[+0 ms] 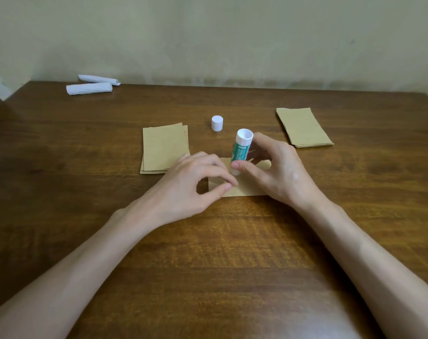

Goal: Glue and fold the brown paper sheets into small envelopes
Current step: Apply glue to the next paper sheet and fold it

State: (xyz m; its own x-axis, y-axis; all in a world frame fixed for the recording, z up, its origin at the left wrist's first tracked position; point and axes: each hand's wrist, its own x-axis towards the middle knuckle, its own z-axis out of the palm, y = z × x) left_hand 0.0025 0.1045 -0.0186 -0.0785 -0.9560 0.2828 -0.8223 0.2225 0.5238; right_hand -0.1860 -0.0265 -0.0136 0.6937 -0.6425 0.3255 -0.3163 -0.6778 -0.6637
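Fingers [264, 143] of the right hand [281, 170] clamp a tilted green-and-white glue stick [241, 150], its lower end on the small brown paper sheet [252, 185] mid wooden desk [232, 241], while the left hand [183, 184] pinches that sheet with curled fingertips.

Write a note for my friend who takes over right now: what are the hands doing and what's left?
Right hand grips the uncapped glue stick, lower end on the brown sheet.
Left hand pinches that sheet.
Cap stands behind; brown paper lies in a left stack and a right stack.
Done: cap off, glue at the sheet.
Left: glue, fold, recap, then the other sheets.
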